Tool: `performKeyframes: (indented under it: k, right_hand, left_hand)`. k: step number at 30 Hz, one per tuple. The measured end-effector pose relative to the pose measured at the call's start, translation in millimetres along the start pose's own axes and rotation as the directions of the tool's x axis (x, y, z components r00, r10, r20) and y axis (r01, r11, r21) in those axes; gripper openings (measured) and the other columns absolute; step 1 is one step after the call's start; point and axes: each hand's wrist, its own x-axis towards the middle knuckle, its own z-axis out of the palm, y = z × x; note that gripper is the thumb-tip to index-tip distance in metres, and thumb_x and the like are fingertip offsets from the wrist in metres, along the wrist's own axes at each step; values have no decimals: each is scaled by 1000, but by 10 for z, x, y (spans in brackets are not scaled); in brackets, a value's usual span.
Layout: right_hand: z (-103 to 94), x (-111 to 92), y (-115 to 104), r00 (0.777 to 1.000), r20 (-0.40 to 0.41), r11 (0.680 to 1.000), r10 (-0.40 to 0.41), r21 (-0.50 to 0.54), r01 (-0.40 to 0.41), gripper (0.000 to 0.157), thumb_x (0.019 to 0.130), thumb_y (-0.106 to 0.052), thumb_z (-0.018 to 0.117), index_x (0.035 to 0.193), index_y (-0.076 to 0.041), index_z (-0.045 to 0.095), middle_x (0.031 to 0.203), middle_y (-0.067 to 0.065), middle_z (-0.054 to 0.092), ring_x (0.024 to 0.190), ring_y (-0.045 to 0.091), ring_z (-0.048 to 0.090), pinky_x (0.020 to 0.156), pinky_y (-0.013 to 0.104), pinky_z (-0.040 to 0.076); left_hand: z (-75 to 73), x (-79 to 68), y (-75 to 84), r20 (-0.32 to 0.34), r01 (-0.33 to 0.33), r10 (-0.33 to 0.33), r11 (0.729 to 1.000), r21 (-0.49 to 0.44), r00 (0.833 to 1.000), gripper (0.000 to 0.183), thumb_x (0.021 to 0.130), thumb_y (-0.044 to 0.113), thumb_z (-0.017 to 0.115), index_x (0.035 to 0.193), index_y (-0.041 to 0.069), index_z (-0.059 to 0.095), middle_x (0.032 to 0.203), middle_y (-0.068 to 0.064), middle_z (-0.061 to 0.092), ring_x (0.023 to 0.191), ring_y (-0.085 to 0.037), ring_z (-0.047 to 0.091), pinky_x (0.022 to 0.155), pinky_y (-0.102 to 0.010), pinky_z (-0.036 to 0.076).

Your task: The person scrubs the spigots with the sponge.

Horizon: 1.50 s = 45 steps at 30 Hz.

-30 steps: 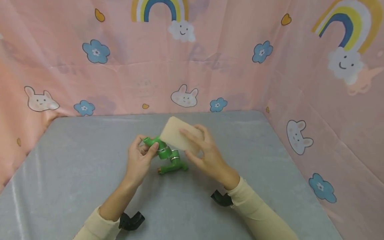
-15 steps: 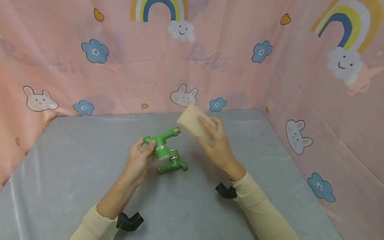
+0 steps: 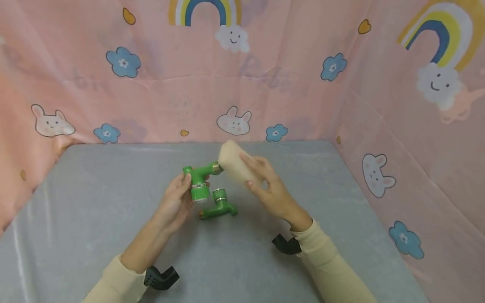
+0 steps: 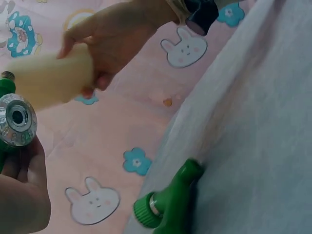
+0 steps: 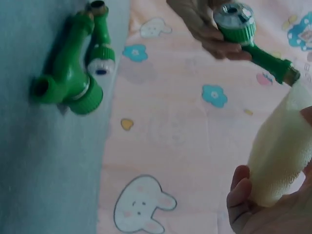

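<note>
In the head view my left hand (image 3: 176,202) grips a green plastic tap (image 3: 201,172) by its spout end, the ribbed cap pointing down. The tap's brass threaded end points right. My right hand (image 3: 273,189) holds a cream sponge block (image 3: 235,162) between thumb and fingers, one end of it right at the brass thread. Below the held tap, a second green tap (image 3: 219,208) lies on the table. The right wrist view shows the sponge (image 5: 280,151) close to the thread, and another green tap (image 5: 101,46) lying beside the nearer one (image 5: 68,73).
A grey cloth covers the table (image 3: 94,227). Pink printed curtains (image 3: 159,101) stand at its back and sides. Black curved mounts (image 3: 162,277) stick out at both wrists.
The sponge has moved off the held tap up to the right, then come back left to its threaded end. My left hand has turned the tap slightly, its cap now pointing straighter down.
</note>
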Motion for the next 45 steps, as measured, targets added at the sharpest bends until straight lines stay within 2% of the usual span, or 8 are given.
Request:
performKeyframes:
  k: [7, 13, 18, 23, 27, 31, 35, 45]
  right_hand:
    - [-106, 5, -25, 997, -48, 996, 59, -62, -62, 57, 95, -16, 61, 151, -18, 49, 148, 18, 43, 122, 34, 48, 91, 46, 45]
    - [9, -29, -100, 997, 76, 993, -7, -113, 15, 55, 92, -13, 64, 146, -19, 56, 145, 18, 44, 121, 34, 51, 87, 41, 51]
    - [2, -32, -79, 978, 190, 991, 88, -113, -67, 54, 95, -10, 61, 147, -21, 54, 146, 19, 42, 117, 33, 52, 87, 39, 51]
    - [-145, -12, -14, 972, 165, 976, 170, -167, -142, 52, 98, -14, 58, 149, -21, 52, 148, 20, 40, 114, 34, 54, 88, 42, 49]
    - [-114, -1, -45, 992, 111, 982, 58, -184, -37, 54, 97, -16, 63, 150, -19, 51, 145, 21, 42, 115, 34, 54, 86, 41, 51]
    - [77, -5, -128, 989, 111, 970, -100, -209, 121, 55, 94, -16, 71, 146, -17, 55, 143, 21, 43, 124, 34, 51, 90, 44, 54]
    - [211, -14, -106, 986, 89, 955, -140, -252, 158, 53, 91, -11, 75, 141, -18, 60, 141, 21, 45, 127, 36, 49, 97, 49, 54]
    - [48, 29, 101, 1000, -22, 946, 6, -325, -13, 55, 89, -6, 75, 141, -15, 61, 142, 27, 44, 122, 42, 52, 90, 53, 56]
  left_hand:
    - [-35, 22, -13, -143, -156, 208, 938, 310, 968, 26, 103, 14, 58, 126, 2, 54, 96, 18, 76, 91, -4, 73, 85, -21, 58]
    - [59, 26, -121, 1, -362, 420, 783, 506, 908, 27, 96, 2, 65, 121, -9, 62, 112, -20, 75, 95, 2, 71, 83, -19, 58]
    - [82, 14, -111, 82, -439, 469, 732, 522, 879, 27, 101, 4, 58, 124, -11, 58, 114, -32, 70, 98, 4, 70, 85, -19, 57]
    - [25, 22, -91, 84, -395, 424, 730, 558, 902, 24, 105, 8, 51, 125, -5, 55, 106, -30, 73, 88, 0, 70, 76, -21, 57]
    - [18, 22, -100, 125, -330, 318, 748, 576, 940, 23, 109, 15, 45, 128, 3, 48, 86, -26, 68, 63, -4, 57, 55, -22, 47]
    - [61, 16, -124, 190, -311, 246, 748, 586, 950, 38, 109, 22, 44, 145, 8, 42, 115, -23, 68, 97, -19, 68, 84, -38, 58]
    - [98, 12, -147, 220, -310, 221, 750, 584, 950, 51, 110, 25, 41, 157, 9, 31, 155, -17, 47, 143, -36, 45, 116, -60, 37]
    - [64, 0, -110, 127, -131, 64, 751, 647, 990, 36, 107, 13, 39, 142, 7, 42, 129, -27, 62, 105, -35, 63, 69, -35, 57]
